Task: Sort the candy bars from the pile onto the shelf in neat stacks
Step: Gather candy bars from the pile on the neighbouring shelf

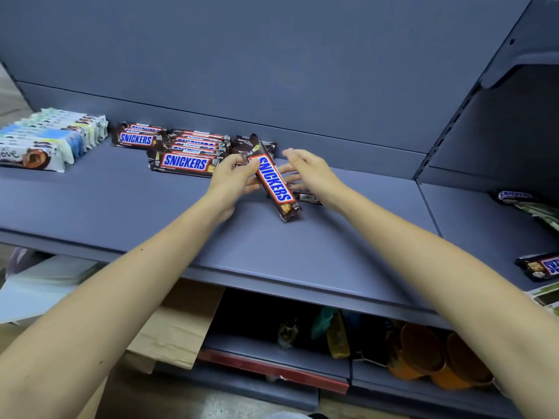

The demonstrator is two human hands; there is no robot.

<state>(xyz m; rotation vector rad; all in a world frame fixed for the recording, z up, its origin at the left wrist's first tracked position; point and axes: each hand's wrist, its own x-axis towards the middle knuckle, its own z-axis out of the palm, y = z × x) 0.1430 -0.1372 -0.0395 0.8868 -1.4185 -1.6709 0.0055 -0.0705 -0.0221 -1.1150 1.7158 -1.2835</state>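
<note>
Two bare forearms enter from the lower corners and converge over the blue-grey metal shelf (302, 252); neither carries anything along its length. The left hand (233, 173) pinches, thumb against curled fingers, the far end of a brown foil-wrapped Snickers bar (273, 184). The bar lies slantwise in the middle of the shelf, label up; whether its near end rests on the surface cannot be told. The right hand (308, 170) is spread, fingers straight and holding nothing, just beside the bar on its right. It is judged to be placed there to steady or square the bar, or to reach a second brown bar (305, 197) partly hidden beneath it.

The held bar's wrapper appears intact and glossy: blue lettering on a white, red-edged panel, crimped ends, a nut picture at the near end. It runs across the line of the stacked row of Snickers bars (187, 155) just left of the left hand, so a turn is judged necessary before it can join that row neatly.

White and pale-blue wrapped bars (45, 143) occupy their own row at far left. Loose Snickers bars (541, 266) lie on the adjoining shelf to the right, well apart; these are judged to be the unsorted remainder.
</note>
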